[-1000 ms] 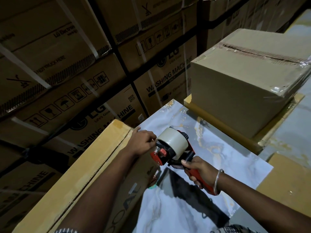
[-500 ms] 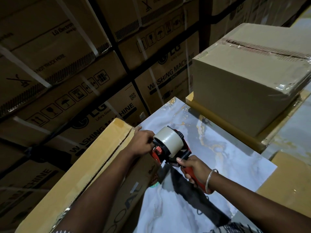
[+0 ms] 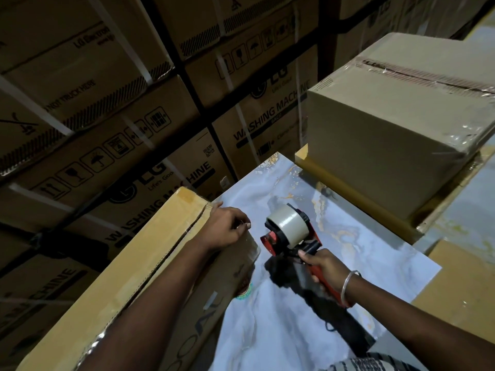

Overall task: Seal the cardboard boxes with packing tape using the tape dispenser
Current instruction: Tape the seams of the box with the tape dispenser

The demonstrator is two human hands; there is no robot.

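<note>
We grip tape dispenser (image 3: 288, 232) by red handle in right hand (image 3: 322, 266), just off long box (image 3: 150, 266) corner. Left hand (image 3: 227, 228) presses box top, fingers curled, perhaps pinching tape end. Dispenser light, rigid; tape sticky; cardboard dents.

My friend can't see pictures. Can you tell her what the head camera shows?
A person's right hand grips a red tape dispenser beside a long cardboard box, while the left hand rests on the box's near end. They work on a marble-patterned surface, with an already taped box behind and stacked washing machine cartons beyond.
</note>
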